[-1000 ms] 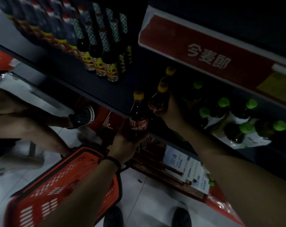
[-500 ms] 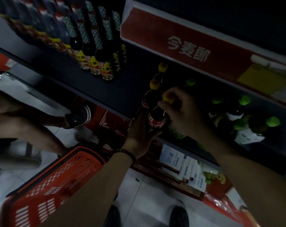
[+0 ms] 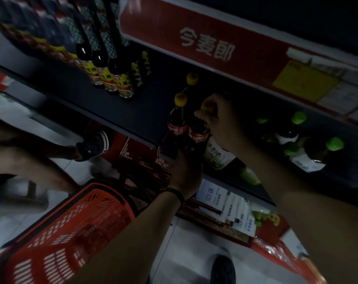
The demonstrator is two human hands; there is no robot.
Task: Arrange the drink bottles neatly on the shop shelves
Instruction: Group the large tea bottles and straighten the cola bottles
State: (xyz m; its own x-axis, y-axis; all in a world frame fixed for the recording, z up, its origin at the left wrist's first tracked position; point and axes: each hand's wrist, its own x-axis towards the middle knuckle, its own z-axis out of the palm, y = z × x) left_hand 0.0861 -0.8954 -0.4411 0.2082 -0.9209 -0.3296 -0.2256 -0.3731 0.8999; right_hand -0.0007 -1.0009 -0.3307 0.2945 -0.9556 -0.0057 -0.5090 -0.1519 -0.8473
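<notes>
A dark cola bottle [image 3: 198,133] with a red label and yellow cap stands at the front edge of the dark shelf [image 3: 116,111]. My right hand [image 3: 219,117] pinches its cap from above, and my left hand [image 3: 186,171] wraps its base from below. Touching its left side is a second cola bottle [image 3: 176,121] with a yellow cap. A third yellow-capped bottle [image 3: 191,80] stands behind them. Green-capped bottles [image 3: 297,128] with white labels fill the shelf to the right.
Tall dark sauce bottles [image 3: 112,78] with yellow labels stand in rows at the shelf's left. A red shopping basket [image 3: 57,238] sits on the floor under my left arm. Another person's leg and shoe [image 3: 92,144] are at left. A red sign [image 3: 206,46] fronts the shelf above.
The cola bottle in my hands has come up onto the shelf edge next to the other cola bottle. My right hand has moved onto its cap.
</notes>
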